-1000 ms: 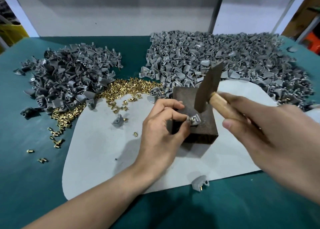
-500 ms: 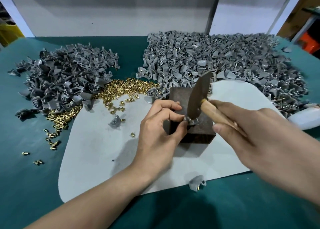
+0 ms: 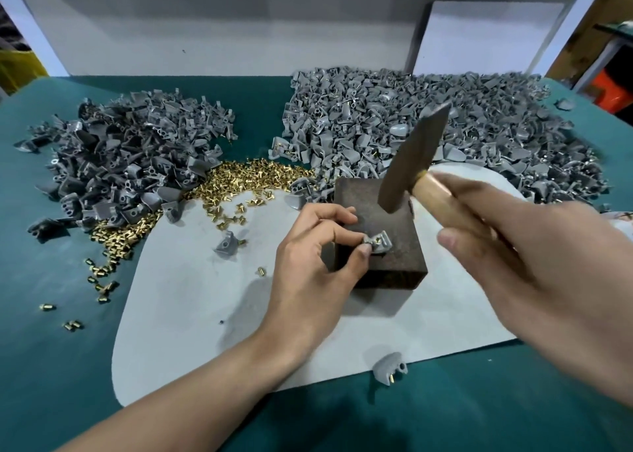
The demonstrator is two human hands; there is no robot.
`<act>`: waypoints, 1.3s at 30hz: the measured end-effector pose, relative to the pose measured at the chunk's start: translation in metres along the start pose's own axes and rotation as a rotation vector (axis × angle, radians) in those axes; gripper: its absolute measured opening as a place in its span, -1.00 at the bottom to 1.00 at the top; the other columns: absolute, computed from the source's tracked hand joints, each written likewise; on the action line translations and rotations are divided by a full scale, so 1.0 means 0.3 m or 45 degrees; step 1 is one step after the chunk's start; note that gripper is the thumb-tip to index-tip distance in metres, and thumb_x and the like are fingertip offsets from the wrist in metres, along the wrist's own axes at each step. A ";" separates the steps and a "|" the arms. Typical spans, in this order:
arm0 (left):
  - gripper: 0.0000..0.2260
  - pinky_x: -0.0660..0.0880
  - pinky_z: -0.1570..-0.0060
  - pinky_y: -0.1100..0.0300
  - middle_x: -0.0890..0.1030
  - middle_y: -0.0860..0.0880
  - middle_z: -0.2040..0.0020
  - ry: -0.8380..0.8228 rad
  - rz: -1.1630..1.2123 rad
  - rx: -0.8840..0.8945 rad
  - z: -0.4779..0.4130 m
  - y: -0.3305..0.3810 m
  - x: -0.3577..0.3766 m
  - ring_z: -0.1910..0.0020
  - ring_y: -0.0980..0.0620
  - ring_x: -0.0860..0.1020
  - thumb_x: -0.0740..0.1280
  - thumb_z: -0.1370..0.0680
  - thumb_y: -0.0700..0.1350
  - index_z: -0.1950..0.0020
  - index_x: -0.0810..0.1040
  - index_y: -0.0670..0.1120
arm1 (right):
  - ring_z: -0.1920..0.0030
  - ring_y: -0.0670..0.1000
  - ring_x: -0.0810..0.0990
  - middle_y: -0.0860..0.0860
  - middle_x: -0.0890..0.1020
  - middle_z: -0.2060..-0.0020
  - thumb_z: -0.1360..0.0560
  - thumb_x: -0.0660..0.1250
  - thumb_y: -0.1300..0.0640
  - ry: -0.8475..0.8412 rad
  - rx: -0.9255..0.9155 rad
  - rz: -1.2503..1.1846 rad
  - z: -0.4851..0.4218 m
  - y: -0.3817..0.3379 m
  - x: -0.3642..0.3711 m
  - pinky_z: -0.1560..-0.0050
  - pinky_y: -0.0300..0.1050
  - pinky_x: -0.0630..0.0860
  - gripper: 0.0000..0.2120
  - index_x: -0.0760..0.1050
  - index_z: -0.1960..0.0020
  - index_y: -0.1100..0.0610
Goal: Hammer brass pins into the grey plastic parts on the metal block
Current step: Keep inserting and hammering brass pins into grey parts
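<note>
A dark rusty metal block stands on a pale grey mat. On the block's near left part lies a grey plastic part with brass pins showing in it. My left hand pinches this part between thumb and forefinger. My right hand grips the wooden handle of a hammer. The hammer's dark head is raised above the block, clear of the part.
A heap of brass pins lies left of the block. Large piles of grey parts sit at the back left and back right. Single grey parts lie on the mat and at its near edge.
The hammer head came down onto the part half a second ago and has now risen above the block. My left hand has kept its hold on the part.
</note>
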State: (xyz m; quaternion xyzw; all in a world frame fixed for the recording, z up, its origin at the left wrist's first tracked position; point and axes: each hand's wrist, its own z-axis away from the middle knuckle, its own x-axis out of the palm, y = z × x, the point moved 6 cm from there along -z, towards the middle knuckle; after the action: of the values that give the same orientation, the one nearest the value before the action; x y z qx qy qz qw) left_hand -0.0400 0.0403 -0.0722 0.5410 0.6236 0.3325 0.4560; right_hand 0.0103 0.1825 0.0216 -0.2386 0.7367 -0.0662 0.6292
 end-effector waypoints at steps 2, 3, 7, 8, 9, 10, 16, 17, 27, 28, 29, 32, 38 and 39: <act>-0.92 0.37 -0.14 0.38 0.54 0.09 -0.02 0.009 0.006 -0.004 0.000 0.000 -0.001 -0.12 0.16 0.54 0.45 -0.45 -0.31 0.20 0.63 -0.15 | 0.39 -0.33 0.45 -0.08 0.29 0.62 -0.53 0.09 -0.07 -0.045 0.014 -0.040 0.009 0.004 0.021 0.47 -0.48 0.31 -0.61 0.38 -0.34 -0.14; -0.90 0.36 -0.14 0.38 0.54 0.09 -0.01 0.011 0.019 -0.004 0.003 0.000 -0.002 -0.12 0.16 0.54 0.46 -0.44 -0.30 0.21 0.62 -0.13 | 0.38 -0.35 0.45 -0.06 0.35 0.63 -0.53 0.13 -0.05 -0.078 0.040 -0.091 0.013 0.011 0.030 0.46 -0.50 0.30 -0.61 0.38 -0.35 -0.15; -0.92 0.38 -0.16 0.35 0.54 0.08 -0.03 -0.006 -0.009 -0.002 0.001 -0.004 -0.001 -0.16 0.13 0.53 0.45 -0.46 -0.27 0.20 0.62 -0.13 | 0.54 -0.20 0.43 -0.27 0.46 0.53 -0.54 0.15 -0.11 0.119 -0.020 -0.180 -0.027 0.041 -0.018 0.54 -0.45 0.30 -0.73 0.47 -0.19 -0.16; -0.91 0.38 -0.16 0.36 0.54 0.08 -0.03 0.004 -0.017 -0.006 0.002 -0.008 -0.002 -0.16 0.13 0.53 0.45 -0.46 -0.27 0.21 0.61 -0.13 | 0.62 -0.07 0.34 -0.11 0.43 0.55 -0.54 0.18 -0.07 0.139 0.034 -0.360 -0.040 0.071 -0.015 0.61 -0.39 0.22 -0.79 0.48 -0.11 -0.07; -0.90 0.37 -0.16 0.38 0.54 0.09 -0.02 0.019 -0.028 -0.011 0.001 -0.010 -0.004 -0.15 0.15 0.53 0.45 -0.45 -0.28 0.22 0.60 -0.13 | 0.67 -0.07 0.21 0.00 0.35 0.56 -0.55 0.24 0.00 0.131 0.124 -0.669 -0.050 0.105 -0.001 0.65 -0.31 0.17 -0.87 0.48 -0.01 0.03; -0.90 0.37 -0.16 0.40 0.54 0.11 -0.01 0.034 -0.037 -0.020 0.001 -0.010 -0.005 -0.15 0.18 0.53 0.46 -0.45 -0.28 0.22 0.60 -0.12 | 0.66 -0.09 0.15 0.00 0.30 0.54 -0.55 0.28 0.07 0.094 0.232 -0.991 -0.057 0.143 0.028 0.62 -0.32 0.17 -0.90 0.48 0.07 0.11; -0.95 0.43 -0.22 0.23 0.53 0.22 -0.02 0.027 0.024 -0.123 0.009 -0.019 -0.002 -0.17 0.25 0.50 0.46 -0.45 -0.19 0.21 0.62 -0.10 | 0.67 -0.12 0.15 0.02 0.26 0.48 -0.48 0.23 0.09 0.064 0.569 -1.808 -0.025 0.299 0.181 0.66 -0.36 0.19 -0.81 0.55 0.03 0.15; -0.95 0.45 -0.24 0.14 0.53 0.23 -0.03 0.028 0.047 -0.155 0.009 -0.023 -0.003 -0.17 0.26 0.49 0.46 -0.44 -0.17 0.21 0.63 -0.09 | 0.68 -0.14 0.15 0.00 0.27 0.48 -0.49 0.22 0.10 0.073 0.586 -1.878 -0.023 0.315 0.195 0.68 -0.37 0.18 -0.84 0.55 0.10 0.12; -0.93 0.45 -0.26 -0.01 0.55 0.21 -0.05 0.012 0.144 -0.283 0.016 -0.017 -0.006 -0.16 0.27 0.49 0.45 -0.44 -0.14 0.23 0.64 -0.12 | 0.62 -0.16 0.04 -0.05 0.28 0.49 -0.49 0.18 0.09 0.004 0.678 -2.144 -0.024 0.379 0.253 0.75 -0.35 0.19 -0.90 0.38 0.06 0.11; -0.92 0.44 -0.27 -0.01 0.55 0.20 -0.05 0.016 0.144 -0.289 0.017 -0.018 -0.006 -0.16 0.27 0.49 0.45 -0.44 -0.14 0.23 0.64 -0.12 | 0.60 -0.16 0.03 -0.06 0.29 0.49 -0.49 0.18 0.09 -0.001 0.679 -2.148 -0.024 0.378 0.255 0.75 -0.35 0.19 -0.89 0.40 0.04 0.12; -0.92 0.44 -0.28 0.00 0.55 0.20 -0.05 0.020 0.140 -0.291 0.017 -0.017 -0.007 -0.17 0.27 0.49 0.45 -0.44 -0.15 0.24 0.63 -0.12 | 0.59 -0.16 0.03 -0.06 0.29 0.49 -0.48 0.19 0.09 -0.005 0.682 -2.150 -0.024 0.377 0.256 0.75 -0.36 0.19 -0.87 0.42 0.03 0.12; -0.92 0.43 -0.28 0.02 0.56 0.20 -0.05 0.029 0.133 -0.287 0.016 -0.016 -0.008 -0.18 0.26 0.49 0.44 -0.43 -0.14 0.25 0.63 -0.12 | 0.58 -0.16 0.02 -0.06 0.28 0.49 -0.49 0.18 0.09 -0.002 0.688 -2.157 -0.022 0.374 0.258 0.74 -0.37 0.18 -0.83 0.48 0.01 0.14; -0.92 0.41 -0.28 0.08 0.57 0.20 -0.05 0.037 0.138 -0.287 0.017 -0.019 -0.010 -0.17 0.26 0.50 0.44 -0.44 -0.15 0.26 0.63 -0.09 | 0.58 -0.15 0.01 -0.05 0.28 0.49 -0.51 0.15 0.10 -0.012 0.716 -2.148 -0.024 0.370 0.259 0.74 -0.37 0.19 -0.77 0.50 -0.06 0.16; -0.92 0.41 -0.27 0.10 0.57 0.20 -0.05 0.038 0.142 -0.287 0.017 -0.020 -0.011 -0.17 0.26 0.50 0.44 -0.44 -0.15 0.26 0.64 -0.09 | 0.57 -0.15 0.01 -0.05 0.28 0.49 -0.51 0.15 0.10 -0.012 0.720 -2.150 -0.024 0.369 0.259 0.74 -0.37 0.19 -0.76 0.50 -0.06 0.16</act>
State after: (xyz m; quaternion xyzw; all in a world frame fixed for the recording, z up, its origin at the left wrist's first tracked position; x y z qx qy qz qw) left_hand -0.0373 0.0355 -0.0788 0.5152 0.5579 0.4334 0.4852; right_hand -0.0336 0.2444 -0.0908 -0.5381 0.2688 -0.6863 0.4090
